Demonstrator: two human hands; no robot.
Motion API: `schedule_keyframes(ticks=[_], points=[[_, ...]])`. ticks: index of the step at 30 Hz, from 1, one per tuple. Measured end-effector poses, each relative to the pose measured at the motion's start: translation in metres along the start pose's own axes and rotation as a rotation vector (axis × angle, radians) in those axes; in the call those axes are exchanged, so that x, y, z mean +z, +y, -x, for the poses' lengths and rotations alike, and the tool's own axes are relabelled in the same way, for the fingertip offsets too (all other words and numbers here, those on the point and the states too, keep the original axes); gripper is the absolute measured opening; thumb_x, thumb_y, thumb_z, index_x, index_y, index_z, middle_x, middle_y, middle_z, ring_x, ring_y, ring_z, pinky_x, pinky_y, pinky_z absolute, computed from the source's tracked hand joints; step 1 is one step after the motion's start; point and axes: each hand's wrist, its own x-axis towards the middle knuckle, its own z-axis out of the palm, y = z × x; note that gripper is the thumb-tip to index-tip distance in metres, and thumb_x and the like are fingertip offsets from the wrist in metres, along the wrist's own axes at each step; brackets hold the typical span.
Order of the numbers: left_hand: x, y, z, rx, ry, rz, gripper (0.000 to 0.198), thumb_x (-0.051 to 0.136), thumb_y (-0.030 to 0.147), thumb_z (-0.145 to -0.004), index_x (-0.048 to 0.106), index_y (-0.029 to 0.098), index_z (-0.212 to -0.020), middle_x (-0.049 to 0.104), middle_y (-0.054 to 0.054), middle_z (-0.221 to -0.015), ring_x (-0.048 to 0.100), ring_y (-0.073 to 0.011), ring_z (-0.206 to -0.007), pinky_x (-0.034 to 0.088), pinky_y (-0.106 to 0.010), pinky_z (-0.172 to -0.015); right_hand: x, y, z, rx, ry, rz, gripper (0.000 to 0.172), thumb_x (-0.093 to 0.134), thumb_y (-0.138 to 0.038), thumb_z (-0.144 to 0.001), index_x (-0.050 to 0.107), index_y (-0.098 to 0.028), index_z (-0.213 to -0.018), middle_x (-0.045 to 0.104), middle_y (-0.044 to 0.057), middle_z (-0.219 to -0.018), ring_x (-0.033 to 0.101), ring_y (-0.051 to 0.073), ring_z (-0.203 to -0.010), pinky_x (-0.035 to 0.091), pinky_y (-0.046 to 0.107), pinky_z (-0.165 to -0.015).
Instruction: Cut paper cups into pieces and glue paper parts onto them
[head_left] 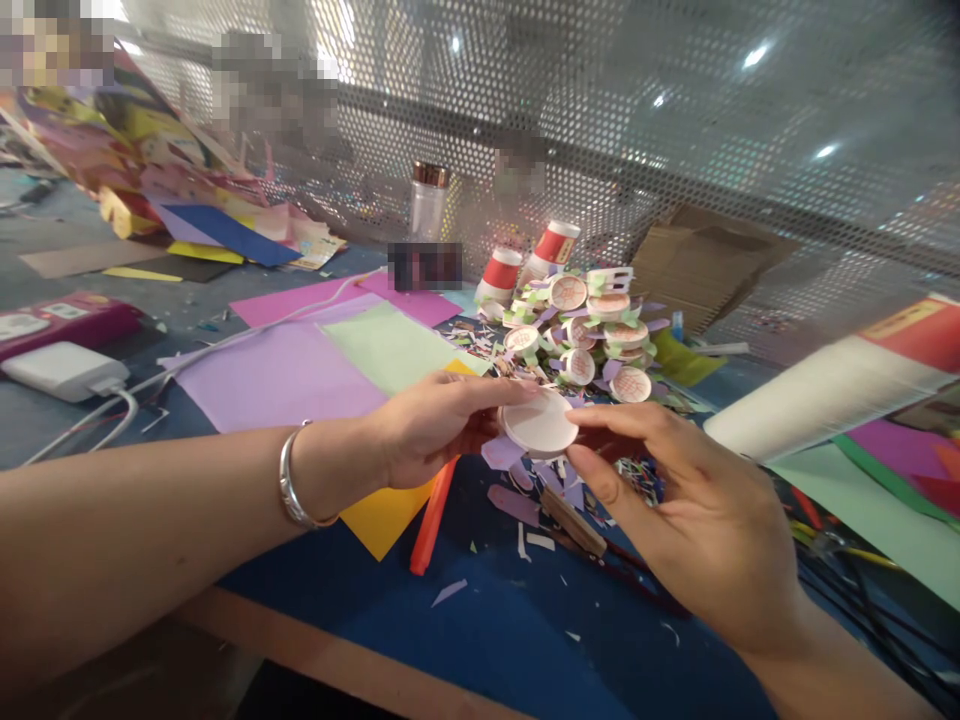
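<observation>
Over the near middle of the table, a white paper cup bottom (pixel 538 422) is held between my two hands, its flat round face tilted up. My left hand (pixel 442 415) grips its left edge, the thumb along the top and the other fingers partly hidden. Thumb and fingers of my right hand (pixel 675 500) pinch the right edge. Just beyond lies a pile of similar paper discs (pixel 577 335) with orange-red line patterns and purple and green paper tabs. Purple paper scraps (pixel 514 503) and a brown wooden-looking piece (pixel 572 520) lie below the disc.
An orange-red marker (pixel 433 520) rests over yellow paper (pixel 382 520) near the front edge. Purple sheets (pixel 277 370) spread to the left, by a white charger (pixel 67 372) with cables. Red-and-white paper cups (pixel 555 250), a bottle (pixel 429 205) and cardboard (pixel 697 265) stand behind; a cup stack (pixel 832 385) lies right.
</observation>
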Motion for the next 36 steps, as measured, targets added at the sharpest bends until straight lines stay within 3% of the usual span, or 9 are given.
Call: schedule_keyframes(ticks=[3, 7, 13, 18, 22, 27, 32, 36], points=[[0.000, 0.001, 0.001, 0.015, -0.002, 0.012, 0.026, 0.079, 0.031, -0.079, 0.076, 0.007, -0.089, 0.068, -0.006, -0.079, 0.057, -0.0084, -0.064, 0.046, -0.019, -0.058, 0.000, 0.003, 0.001, 0.086, -0.034, -0.073, 0.023, 0.067, -0.021, -0.093, 0.066, -0.025, -0.116, 0.073, 0.000, -0.103, 0.069, 0.012, -0.082, 0.054, 0.024, -0.082], [0.000, 0.001, 0.003, 0.031, -0.057, 0.002, 0.019, 0.076, 0.027, -0.082, 0.075, 0.008, -0.078, 0.067, -0.003, -0.071, 0.057, -0.0070, -0.060, 0.044, -0.018, -0.053, 0.001, 0.005, 0.002, 0.190, -0.045, -0.170, 0.026, 0.067, -0.023, -0.093, 0.066, -0.030, -0.119, 0.074, -0.002, -0.105, 0.071, 0.012, -0.084, 0.054, 0.023, -0.081], [-0.001, -0.002, 0.003, 0.099, -0.063, -0.064, 0.023, 0.079, 0.027, -0.078, 0.076, 0.005, -0.084, 0.071, -0.006, -0.077, 0.063, -0.0091, -0.065, 0.048, -0.020, -0.059, 0.000, 0.002, 0.001, 0.351, -0.085, -0.350, 0.028, 0.069, -0.029, -0.092, 0.065, -0.032, -0.119, 0.074, -0.002, -0.101, 0.073, 0.012, -0.083, 0.057, 0.018, -0.073], [0.003, -0.007, 0.006, 0.146, -0.111, -0.025, 0.022, 0.084, 0.023, -0.073, 0.068, 0.008, -0.079, 0.071, -0.004, -0.077, 0.066, -0.0110, -0.068, 0.053, -0.024, -0.066, 0.000, 0.002, 0.000, 0.413, -0.038, -0.463, 0.027, 0.072, -0.031, -0.090, 0.066, -0.032, -0.116, 0.074, -0.002, -0.101, 0.072, 0.011, -0.083, 0.058, 0.016, -0.074], [0.003, -0.010, 0.009, 0.139, -0.197, -0.081, 0.028, 0.084, 0.014, -0.070, 0.061, 0.012, -0.085, 0.070, -0.002, -0.078, 0.068, -0.0134, -0.073, 0.054, -0.028, -0.072, -0.001, 0.000, -0.002, 0.402, -0.026, -0.474, 0.025, 0.072, -0.029, -0.090, 0.068, -0.032, -0.114, 0.073, -0.003, -0.098, 0.071, 0.010, -0.083, 0.058, 0.014, -0.072], [0.004, -0.013, 0.009, 0.172, -0.256, -0.204, 0.031, 0.079, 0.006, -0.071, 0.054, 0.014, -0.088, 0.067, -0.001, -0.081, 0.065, -0.0126, -0.075, 0.049, -0.026, -0.071, 0.000, -0.003, -0.002, 0.333, -0.058, -0.347, 0.021, 0.071, -0.026, -0.091, 0.067, -0.031, -0.111, 0.073, -0.005, -0.093, 0.071, 0.009, -0.078, 0.057, 0.015, -0.071], [0.009, -0.016, 0.011, 0.228, -0.240, -0.249, 0.030, 0.077, 0.008, -0.072, 0.053, 0.016, -0.087, 0.065, 0.000, -0.084, 0.062, -0.0122, -0.075, 0.048, -0.026, -0.071, -0.001, -0.005, -0.001, 0.180, -0.025, -0.146, 0.013, 0.066, -0.020, -0.093, 0.068, -0.028, -0.104, 0.073, -0.005, -0.094, 0.068, 0.010, -0.078, 0.055, 0.022, -0.079], [0.010, -0.016, 0.015, 0.190, -0.358, -0.175, 0.030, 0.081, 0.014, -0.074, 0.055, 0.016, -0.087, 0.062, 0.001, -0.080, 0.061, -0.0109, -0.074, 0.048, -0.024, -0.069, -0.003, -0.005, 0.000, 0.107, -0.017, -0.101, 0.018, 0.064, -0.016, -0.094, 0.068, -0.029, -0.107, 0.073, -0.005, -0.102, 0.068, 0.011, -0.090, 0.052, 0.022, -0.083]])
